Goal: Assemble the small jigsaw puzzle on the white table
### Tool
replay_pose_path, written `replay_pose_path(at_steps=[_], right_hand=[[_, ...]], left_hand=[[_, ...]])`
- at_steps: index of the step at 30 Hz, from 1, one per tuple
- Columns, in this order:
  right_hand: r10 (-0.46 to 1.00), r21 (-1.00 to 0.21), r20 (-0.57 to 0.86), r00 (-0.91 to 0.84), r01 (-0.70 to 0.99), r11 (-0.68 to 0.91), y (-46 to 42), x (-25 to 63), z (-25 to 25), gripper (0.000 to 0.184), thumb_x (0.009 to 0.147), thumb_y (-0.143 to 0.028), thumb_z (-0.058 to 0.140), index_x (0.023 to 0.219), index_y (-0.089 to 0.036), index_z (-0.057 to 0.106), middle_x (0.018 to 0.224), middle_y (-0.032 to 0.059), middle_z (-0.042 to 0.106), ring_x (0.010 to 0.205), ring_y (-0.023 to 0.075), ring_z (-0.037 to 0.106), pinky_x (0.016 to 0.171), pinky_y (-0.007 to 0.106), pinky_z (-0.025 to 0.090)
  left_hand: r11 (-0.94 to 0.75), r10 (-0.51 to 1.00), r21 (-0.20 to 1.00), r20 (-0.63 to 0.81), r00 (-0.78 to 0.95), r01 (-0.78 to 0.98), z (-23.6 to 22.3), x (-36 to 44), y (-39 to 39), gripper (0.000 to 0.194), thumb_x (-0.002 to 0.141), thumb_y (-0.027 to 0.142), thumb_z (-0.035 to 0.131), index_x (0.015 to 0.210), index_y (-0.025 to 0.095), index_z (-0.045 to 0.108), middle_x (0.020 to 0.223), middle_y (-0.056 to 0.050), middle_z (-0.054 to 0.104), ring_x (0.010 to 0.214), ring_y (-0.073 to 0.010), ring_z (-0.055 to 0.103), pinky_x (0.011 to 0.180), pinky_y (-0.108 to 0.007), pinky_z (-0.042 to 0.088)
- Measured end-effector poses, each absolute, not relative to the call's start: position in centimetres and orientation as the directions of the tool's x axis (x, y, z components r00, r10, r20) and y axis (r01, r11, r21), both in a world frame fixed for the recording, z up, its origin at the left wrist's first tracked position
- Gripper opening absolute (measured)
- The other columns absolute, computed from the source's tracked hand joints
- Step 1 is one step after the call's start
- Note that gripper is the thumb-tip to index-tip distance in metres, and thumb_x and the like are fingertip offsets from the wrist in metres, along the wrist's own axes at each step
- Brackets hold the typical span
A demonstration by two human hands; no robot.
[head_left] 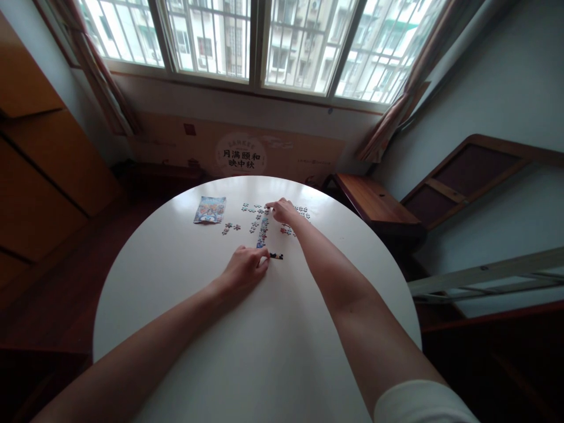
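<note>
Blue at its near end and many-coloured above, a joined strip of puzzle pieces (263,231) lies on the far half of the round table (247,352), running away from the person between the 2 hands. Crosswise at its near end, a short dark strip (277,256) points right from the left hand's fingertips.

The left hand (247,262) rests at the blue end, fingers curled and thumb drawn in close to them; whether it pinches a piece I cannot tell. The right hand (284,210) is at the far end, index finger stretched leftward with its tip at the strip, the other fingers folded; whether anything sits between finger and thumb is too small to tell.

Loose pieces (238,227) lie in small groups to either side, some just beside the strip, others partly hidden by the right wrist. Further left, near the table's far edge, lies a printed sheet (210,210) with a colourful picture. A pale sleeve (418,402) covers the right upper arm.

Beyond the table, a tan banner (286,155) with dark Chinese characters stretches along the wall under a barred window (211,41) of 4 panes, flanked by 2 pinkish curtains (99,76). An orange-brown cabinet (48,147) stands at left, a wooden bench (374,200) at right.
</note>
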State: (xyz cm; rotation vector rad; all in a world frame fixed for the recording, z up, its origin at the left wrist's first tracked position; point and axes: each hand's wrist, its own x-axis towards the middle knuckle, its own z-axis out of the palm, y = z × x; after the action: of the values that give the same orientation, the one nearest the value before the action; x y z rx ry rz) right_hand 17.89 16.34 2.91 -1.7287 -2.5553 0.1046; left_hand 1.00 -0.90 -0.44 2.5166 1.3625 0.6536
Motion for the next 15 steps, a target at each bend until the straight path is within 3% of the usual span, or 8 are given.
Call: replay_pose_path(at_steps=[7, 11, 15], right_hand=[[0.970, -0.138, 0.077, -0.230, 0.961, 0.239, 16.04, 18.47, 2.53, 0.032, 0.089, -0.024, 0.057, 0.120, -0.022, 0.066, 0.109, 0.0095, 0.071, 0.115, 0.0283, 0.050, 0.096, 0.039, 0.039], [0.996, -0.244, 0.037, -0.081, 0.966, 0.088, 16.42, 18.32, 2.13, 0.031, 0.085, -0.024, 0.062, 0.116, -0.025, 0.067, 0.107, 0.0065, 0.071, 0.113, 0.0244, 0.054, 0.094, 0.035, 0.043], [1.000, -0.342, -0.029, -0.012, 0.940, 0.002, 16.98, 18.32, 1.94, 0.034, 0.080, -0.025, 0.067, 0.113, -0.023, 0.068, 0.106, 0.0067, 0.071, 0.099, 0.0212, 0.064, 0.089, 0.033, 0.047]], left_hand=[[-0.546, 0.838, 0.376, 0.271, 0.474, 0.749, -0.34, 1.07, -0.85, 0.015, 0.086, 0.024, 0.050, 0.089, 0.022, 0.065, 0.067, 0.000, 0.068, 0.062, -0.0155, 0.060, 0.075, -0.030, 0.035], [-0.549, 0.835, 0.373, 0.275, 0.476, 0.748, -0.36, 1.10, -0.83, 0.015, 0.087, 0.024, 0.049, 0.088, 0.022, 0.064, 0.067, 0.000, 0.068, 0.062, -0.0154, 0.059, 0.075, -0.030, 0.034], [-0.543, 0.839, 0.380, 0.270, 0.472, 0.749, -0.28, 1.11, -0.85, 0.016, 0.086, 0.025, 0.049, 0.089, 0.022, 0.064, 0.067, 0.000, 0.068, 0.061, -0.0153, 0.059, 0.075, -0.030, 0.035]])
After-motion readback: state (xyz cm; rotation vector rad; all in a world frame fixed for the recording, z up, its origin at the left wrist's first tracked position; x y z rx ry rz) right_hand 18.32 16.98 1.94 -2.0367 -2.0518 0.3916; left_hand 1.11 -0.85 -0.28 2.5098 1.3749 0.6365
